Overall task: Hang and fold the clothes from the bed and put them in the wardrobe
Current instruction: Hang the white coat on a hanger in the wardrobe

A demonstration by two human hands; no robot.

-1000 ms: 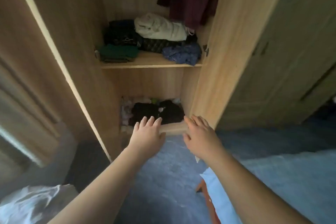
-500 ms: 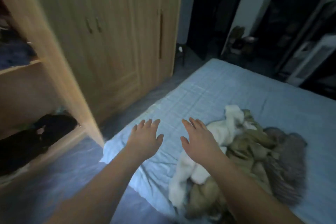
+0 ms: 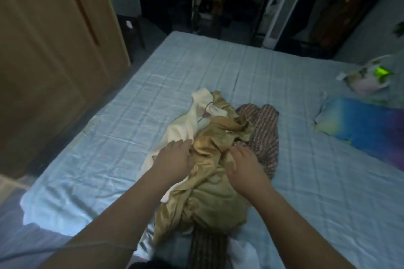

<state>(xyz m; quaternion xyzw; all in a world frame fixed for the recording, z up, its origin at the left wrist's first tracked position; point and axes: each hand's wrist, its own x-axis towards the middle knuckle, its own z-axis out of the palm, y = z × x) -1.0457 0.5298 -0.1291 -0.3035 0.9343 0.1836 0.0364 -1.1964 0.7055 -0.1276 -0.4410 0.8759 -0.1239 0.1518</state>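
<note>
We see both hands low over the clothes pile in the middle of the bed (image 3: 218,67), which has a light blue sheet. The left hand (image 3: 172,159) has straight, loose fingers whose tips lie where the cream garment (image 3: 181,124) meets the gold satin garment (image 3: 209,192), gripping nothing. The right hand (image 3: 247,166) is palm down with its fingers spread and relaxed on the gold satin, also holding nothing.

The gold satin lies crumpled on top of the pile. The cream garment sticks out to its left, with a thin dark cord (image 3: 205,111) looped on it. A brown striped knit (image 3: 266,133) lies under the pile on the right and shows again at the near edge.

The wardrobe (image 3: 48,50) stands left of the bed with these doors closed, and a strip of floor lies between them. A blue-and-purple pillow (image 3: 363,124) lies on the bed well right of the pile. Beyond it is a plastic bag (image 3: 367,76) with a bright green patch, its print too blurred to read. A white tower fan (image 3: 282,13) stands past the far end of the bed.
</note>
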